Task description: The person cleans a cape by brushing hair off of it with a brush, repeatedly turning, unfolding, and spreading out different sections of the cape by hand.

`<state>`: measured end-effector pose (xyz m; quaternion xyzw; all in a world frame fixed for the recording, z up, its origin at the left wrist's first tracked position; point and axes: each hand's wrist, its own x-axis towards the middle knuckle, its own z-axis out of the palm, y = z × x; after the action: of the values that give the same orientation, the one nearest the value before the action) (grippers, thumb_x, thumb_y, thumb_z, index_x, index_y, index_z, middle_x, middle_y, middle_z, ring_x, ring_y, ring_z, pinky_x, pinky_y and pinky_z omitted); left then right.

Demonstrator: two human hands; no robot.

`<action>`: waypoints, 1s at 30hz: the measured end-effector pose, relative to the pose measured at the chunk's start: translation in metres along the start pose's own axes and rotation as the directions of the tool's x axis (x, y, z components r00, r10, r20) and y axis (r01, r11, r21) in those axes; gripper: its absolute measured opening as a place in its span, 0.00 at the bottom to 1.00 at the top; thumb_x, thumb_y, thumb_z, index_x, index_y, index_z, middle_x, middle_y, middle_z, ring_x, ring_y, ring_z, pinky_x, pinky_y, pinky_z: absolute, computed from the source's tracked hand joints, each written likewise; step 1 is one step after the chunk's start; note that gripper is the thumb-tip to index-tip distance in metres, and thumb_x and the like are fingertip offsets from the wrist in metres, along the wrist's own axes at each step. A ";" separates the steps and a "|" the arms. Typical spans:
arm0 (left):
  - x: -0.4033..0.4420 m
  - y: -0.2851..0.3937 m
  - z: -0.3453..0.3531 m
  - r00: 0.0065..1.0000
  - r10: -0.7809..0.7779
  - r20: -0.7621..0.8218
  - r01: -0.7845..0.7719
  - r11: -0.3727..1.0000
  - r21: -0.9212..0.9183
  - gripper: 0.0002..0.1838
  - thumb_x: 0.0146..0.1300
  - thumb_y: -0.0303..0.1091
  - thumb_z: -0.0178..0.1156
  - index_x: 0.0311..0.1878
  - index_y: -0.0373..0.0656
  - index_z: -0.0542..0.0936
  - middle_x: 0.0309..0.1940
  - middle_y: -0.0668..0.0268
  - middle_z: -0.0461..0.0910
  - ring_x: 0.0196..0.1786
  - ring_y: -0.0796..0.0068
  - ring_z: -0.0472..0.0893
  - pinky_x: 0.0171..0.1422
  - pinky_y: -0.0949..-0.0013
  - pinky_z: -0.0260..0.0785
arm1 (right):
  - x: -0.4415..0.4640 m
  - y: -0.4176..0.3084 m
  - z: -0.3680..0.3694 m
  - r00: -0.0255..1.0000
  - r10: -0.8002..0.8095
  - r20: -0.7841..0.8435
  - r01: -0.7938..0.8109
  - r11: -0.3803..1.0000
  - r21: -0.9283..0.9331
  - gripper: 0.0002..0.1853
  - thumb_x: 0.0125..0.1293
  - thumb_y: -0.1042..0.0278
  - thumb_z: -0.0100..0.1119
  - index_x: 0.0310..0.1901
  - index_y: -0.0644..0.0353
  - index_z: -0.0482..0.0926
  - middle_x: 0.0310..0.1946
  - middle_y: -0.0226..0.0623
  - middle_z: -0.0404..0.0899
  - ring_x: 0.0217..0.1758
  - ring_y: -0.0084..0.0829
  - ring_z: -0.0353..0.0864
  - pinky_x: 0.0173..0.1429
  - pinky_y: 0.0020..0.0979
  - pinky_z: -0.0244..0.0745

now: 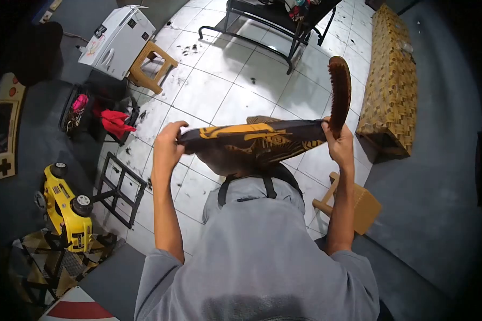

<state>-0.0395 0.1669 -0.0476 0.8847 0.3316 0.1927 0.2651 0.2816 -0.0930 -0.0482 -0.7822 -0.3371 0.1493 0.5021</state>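
Observation:
A dark cloth [241, 136] with an orange-yellow print is stretched level in front of my body, its lower part hanging in folds. My left hand [169, 143] is closed around its left end. At the opposite end, my right hand [338, 143] pinches the cloth's corner. That same hand also grips a curved brush [341, 96] with a wooden back and dark reddish-brown bristles. The brush stands upright, bristles facing left. Some fingers of both hands are hidden behind the cloth.
White floor tiles [209, 85] carry scattered dark tufts. Leftward are a white box-like appliance [126, 40], a tan stool [151, 67], a black frame [120, 187] and a yellow toy car [67, 208]. A woven bench [388, 80] and cardboard box [367, 209] stand right; a black metal-legged chair [268, 45] is ahead.

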 end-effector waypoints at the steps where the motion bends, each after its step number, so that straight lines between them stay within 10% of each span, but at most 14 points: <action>1: -0.001 -0.002 -0.001 0.999 -0.019 -0.030 0.019 1.000 0.003 0.23 0.37 0.13 0.55 0.42 0.40 0.76 0.25 0.59 0.70 0.27 0.60 0.72 0.33 0.64 0.66 | -0.004 -0.007 -0.008 0.995 0.059 0.077 -0.058 0.998 -0.018 0.11 0.63 0.66 0.59 0.41 0.65 0.77 0.27 0.29 0.75 0.32 0.18 0.70 0.37 0.24 0.68; 6: -0.019 0.002 0.012 0.995 0.013 -0.097 -0.023 0.995 -0.099 0.22 0.40 0.10 0.49 0.40 0.39 0.77 0.33 0.57 0.74 0.37 0.56 0.76 0.41 0.63 0.69 | -0.027 -0.013 -0.026 0.896 0.255 0.364 -0.261 0.965 -0.034 0.12 0.63 0.64 0.59 0.41 0.65 0.77 0.26 0.27 0.72 0.31 0.17 0.67 0.34 0.23 0.65; 11: -0.084 -0.033 0.054 0.987 0.046 0.154 -0.030 0.994 -0.102 0.23 0.41 0.11 0.49 0.42 0.39 0.80 0.35 0.54 0.79 0.43 0.53 0.76 0.49 0.60 0.68 | -0.074 0.051 -0.024 0.677 0.471 0.566 -0.372 0.882 -0.289 0.15 0.58 0.61 0.61 0.34 0.67 0.75 0.18 0.29 0.67 0.22 0.22 0.63 0.27 0.29 0.63; 14: -0.134 -0.030 0.065 0.950 -0.075 0.305 0.137 0.973 -0.188 0.22 0.45 0.11 0.49 0.45 0.37 0.79 0.36 0.51 0.79 0.40 0.51 0.77 0.48 0.60 0.68 | -0.128 0.089 -0.015 0.595 0.488 0.638 -0.277 0.870 -0.407 0.16 0.53 0.62 0.64 0.33 0.69 0.75 0.19 0.34 0.67 0.24 0.23 0.65 0.29 0.30 0.64; 19: -0.178 -0.004 0.074 0.855 -0.293 0.428 0.436 0.854 -0.286 0.14 0.55 0.14 0.49 0.43 0.34 0.77 0.35 0.50 0.77 0.41 0.50 0.77 0.46 0.63 0.69 | -0.128 0.029 -0.012 0.433 0.718 0.544 -0.652 0.667 -0.361 0.12 0.52 0.67 0.64 0.33 0.67 0.78 0.25 0.28 0.74 0.29 0.20 0.69 0.35 0.27 0.67; 23: -0.180 -0.001 0.079 0.843 -0.337 0.419 0.486 0.812 -0.325 0.11 0.58 0.16 0.49 0.42 0.33 0.76 0.36 0.51 0.76 0.40 0.54 0.78 0.46 0.67 0.69 | -0.126 0.037 -0.028 0.372 0.615 0.696 -0.614 0.725 -0.313 0.11 0.52 0.69 0.61 0.34 0.67 0.80 0.25 0.27 0.76 0.29 0.19 0.70 0.35 0.26 0.68; 25: -0.169 0.001 0.079 0.867 -0.325 0.378 0.464 0.803 -0.374 0.13 0.55 0.13 0.47 0.41 0.33 0.76 0.36 0.52 0.76 0.40 0.56 0.78 0.46 0.69 0.69 | -0.133 0.061 -0.025 0.680 0.244 0.691 -0.198 0.969 -0.148 0.13 0.53 0.65 0.62 0.35 0.67 0.80 0.22 0.28 0.75 0.27 0.19 0.70 0.35 0.26 0.68; 27: -0.161 0.003 0.075 0.881 -0.282 0.380 0.429 0.815 -0.389 0.15 0.51 0.11 0.44 0.40 0.32 0.76 0.36 0.53 0.76 0.41 0.57 0.78 0.46 0.69 0.69 | -0.137 0.071 -0.024 0.695 0.242 0.677 -0.214 0.969 -0.126 0.14 0.55 0.62 0.62 0.36 0.66 0.80 0.21 0.30 0.75 0.27 0.20 0.70 0.34 0.26 0.68; 30: -0.158 0.005 0.074 0.893 -0.248 0.375 0.399 0.821 -0.407 0.19 0.46 0.10 0.42 0.40 0.32 0.76 0.34 0.54 0.75 0.38 0.57 0.77 0.45 0.70 0.69 | -0.135 0.070 -0.005 0.449 0.634 0.630 -0.615 0.731 -0.297 0.17 0.58 0.56 0.62 0.35 0.65 0.80 0.23 0.34 0.77 0.27 0.24 0.71 0.34 0.29 0.68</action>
<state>-0.1105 0.0295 -0.1291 0.7410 0.3763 0.0802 0.5503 0.2129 -0.2065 -0.1217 -0.7398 -0.1905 0.6006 0.2359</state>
